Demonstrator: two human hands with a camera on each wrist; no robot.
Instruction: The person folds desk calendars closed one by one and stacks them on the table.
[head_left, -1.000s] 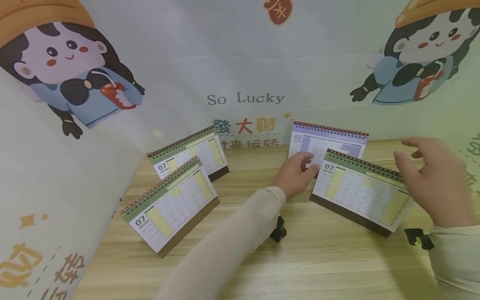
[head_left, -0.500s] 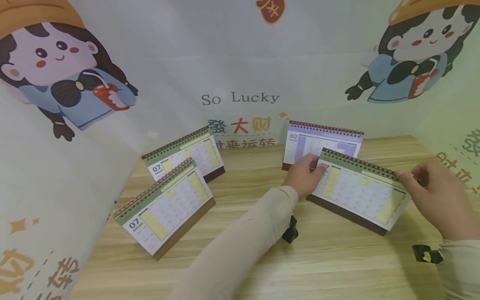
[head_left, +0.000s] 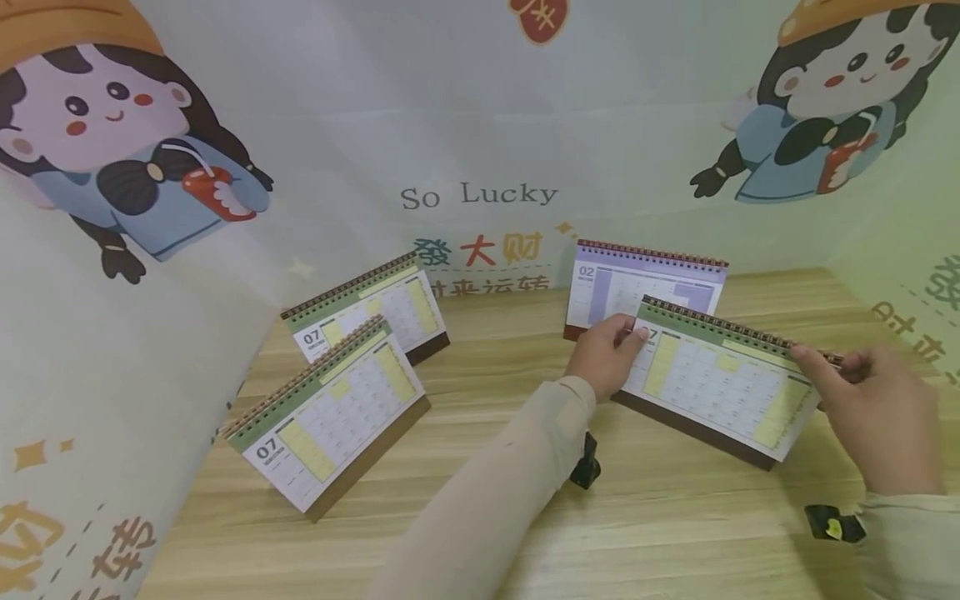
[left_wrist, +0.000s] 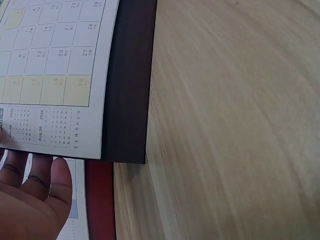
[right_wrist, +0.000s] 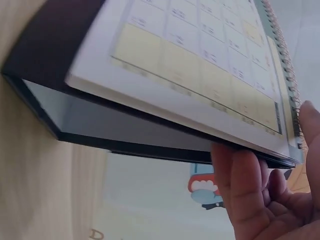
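Observation:
A desk calendar [head_left: 723, 387] with a green top band and "07" stands tent-like at the front right. My left hand [head_left: 606, 357] pinches its left edge, fingers behind and thumb in front; in the left wrist view, that hand's fingers [left_wrist: 37, 175] show beneath the edge. At the upper right corner my right hand [head_left: 892, 412] grips the calendar, thumb by the spiral binding. From the right wrist view, curled fingers [right_wrist: 245, 185] lie behind the back panel, and the hollow base [right_wrist: 125, 125] is visible. A purple calendar [head_left: 645, 275] marked "02" stands behind, partly hidden.
Two more green "07" calendars stand at the left, one in front [head_left: 337, 417] and one behind it [head_left: 423, 300], partly covered. All are on a wood-grain table [head_left: 480, 500]. A printed cloth backdrop [head_left: 360, 133] rises at the back and sides.
My right hand has come down from above the calendar's right side and taken its upper corner. The left hand has shifted right onto its left edge. The calendars appear unmoved on the table.

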